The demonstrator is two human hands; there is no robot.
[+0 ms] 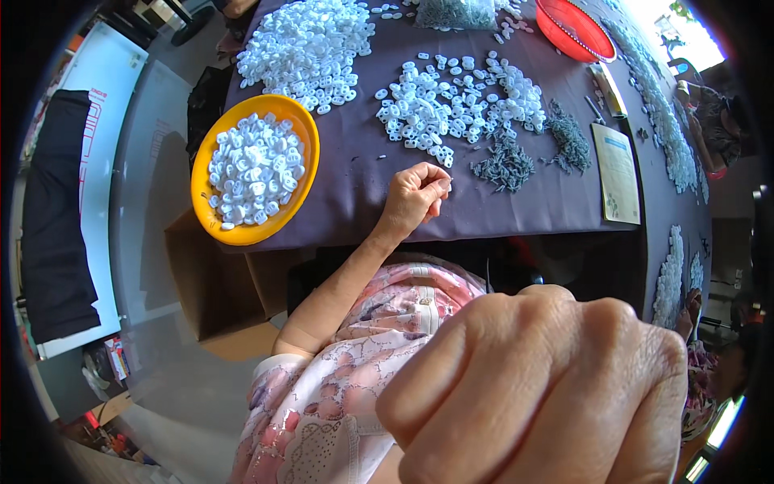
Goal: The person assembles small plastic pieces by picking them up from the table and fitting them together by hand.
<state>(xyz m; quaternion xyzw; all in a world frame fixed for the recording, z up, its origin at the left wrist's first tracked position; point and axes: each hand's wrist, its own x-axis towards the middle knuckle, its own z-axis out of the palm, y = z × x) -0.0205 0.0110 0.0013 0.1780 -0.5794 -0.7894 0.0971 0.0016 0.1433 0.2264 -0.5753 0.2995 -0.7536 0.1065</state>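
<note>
Left hand (413, 196) pinched, right hand (544, 387) fisted; contents unclear.
Steady the pinch; white ovals (417, 123) lie just beyond left hand.

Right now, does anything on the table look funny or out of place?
Yes, the yellow bowl of white pieces seems to poke out past the table's left edge. That looks odd because the loose heaps sit further in.

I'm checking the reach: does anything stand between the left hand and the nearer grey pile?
Nothing visible does: only dark tablecloth shows between the left hand and the nearer grey pile. The right hand looms at the lower right, outside that gap.
</note>
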